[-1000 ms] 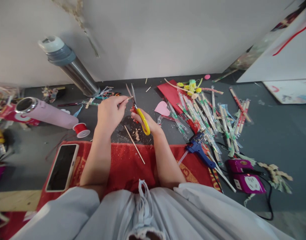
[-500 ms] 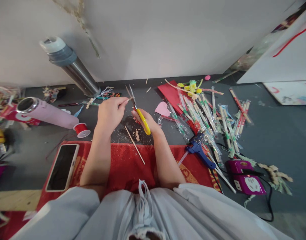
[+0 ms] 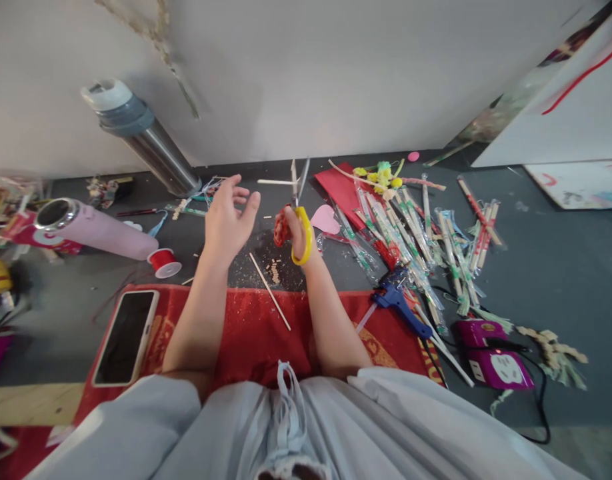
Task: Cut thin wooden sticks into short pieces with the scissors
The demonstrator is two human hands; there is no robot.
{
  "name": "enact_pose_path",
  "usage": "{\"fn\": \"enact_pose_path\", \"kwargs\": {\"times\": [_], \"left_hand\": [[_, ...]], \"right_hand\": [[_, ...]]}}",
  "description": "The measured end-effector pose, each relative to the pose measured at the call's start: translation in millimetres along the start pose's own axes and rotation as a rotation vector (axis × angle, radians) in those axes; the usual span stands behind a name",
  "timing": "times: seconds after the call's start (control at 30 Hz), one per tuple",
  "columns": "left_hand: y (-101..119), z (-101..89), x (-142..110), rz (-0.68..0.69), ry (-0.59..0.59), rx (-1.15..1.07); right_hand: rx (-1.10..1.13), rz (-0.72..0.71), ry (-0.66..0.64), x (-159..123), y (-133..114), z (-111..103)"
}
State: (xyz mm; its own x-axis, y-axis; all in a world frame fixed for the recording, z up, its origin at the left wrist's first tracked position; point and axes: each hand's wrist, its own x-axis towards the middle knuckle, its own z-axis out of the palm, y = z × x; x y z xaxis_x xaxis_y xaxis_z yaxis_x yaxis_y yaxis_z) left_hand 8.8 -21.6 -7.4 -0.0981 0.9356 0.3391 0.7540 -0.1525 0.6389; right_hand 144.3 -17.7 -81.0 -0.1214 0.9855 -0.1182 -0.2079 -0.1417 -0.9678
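My left hand [image 3: 231, 221] is open over the grey tabletop, palm turned inward, with nothing in its fingers. My right hand [image 3: 297, 233] grips a pair of scissors [image 3: 297, 200] by its yellow and red handles. The blades are apart and point towards the wall. A thin pale stick [image 3: 277, 182] crosses at the blades, its left end free; whether it rests on the table or is clear of it, I cannot tell. Below the hands lie a longer wooden stick [image 3: 269, 291], partly on the red cloth [image 3: 256, 340], and several small cut bits [image 3: 275, 271].
Left stand a steel thermos [image 3: 151, 137], a pink bottle [image 3: 101, 230], a red thread spool [image 3: 164, 262] and a phone [image 3: 126, 338]. To the right are a pink paper heart [image 3: 325, 219], wrapped sticks [image 3: 406, 230], a blue glue gun [image 3: 401, 307] and a purple power strip [image 3: 493, 353].
My left hand has let go of a small stick piece and opened. My right hand has swung the scissors right and more upright. The pale stick now shows across the blades.
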Motion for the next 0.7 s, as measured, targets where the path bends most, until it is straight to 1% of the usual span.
{"fn": "enact_pose_path", "kwargs": {"times": [0.07, 0.13, 0.2, 0.27, 0.3, 0.37, 0.47, 0.53, 0.63, 0.7], "left_hand": [[-3.8, 10.2, -1.0, -0.02, -0.108, -0.071], [-5.0, 21.1, -4.2, -0.02, -0.27, -0.128], [-4.4, 31.3, -8.5, -0.004, -0.431, -0.188], [-4.2, 39.6, -12.5, 0.015, -0.538, -0.277], [-4.5, 42.9, -14.2, 0.028, -0.568, -0.317], [-6.3, 47.8, -16.7, 0.055, -0.588, -0.351], [-9.5, 51.8, -18.6, 0.077, -0.591, -0.309], [-10.5, 53.1, -18.9, 0.079, -0.607, -0.281], [-11.4, 53.4, -17.7, 0.088, -0.63, -0.266], [-12.9, 52.6, -16.0, 0.086, -0.636, -0.251]], "right_hand": [[0.12, 0.046, 0.022, -0.1, -4.1, -2.4], [0.203, 0.064, 0.029, -0.3, -6.3, -4.8], [0.245, 0.045, 0.051, 0.2, -6.0, -6.6], [0.252, 0.007, 0.065, 1.5, -4.3, -7.7], [0.251, -0.004, 0.068, 2.3, -3.4, -8.1], [0.239, 0.011, 0.059, 3.9, -1.8, -8.8], [0.196, 0.051, 0.041, 5.3, -0.3, -9.8], [0.164, 0.053, 0.037, 5.3, 0.2, -10.7], [0.095, 0.023, 0.012, 4.8, 0.2, -12.8], [-0.015, -0.046, -0.02, 4.2, -0.4, -13.9]]}}
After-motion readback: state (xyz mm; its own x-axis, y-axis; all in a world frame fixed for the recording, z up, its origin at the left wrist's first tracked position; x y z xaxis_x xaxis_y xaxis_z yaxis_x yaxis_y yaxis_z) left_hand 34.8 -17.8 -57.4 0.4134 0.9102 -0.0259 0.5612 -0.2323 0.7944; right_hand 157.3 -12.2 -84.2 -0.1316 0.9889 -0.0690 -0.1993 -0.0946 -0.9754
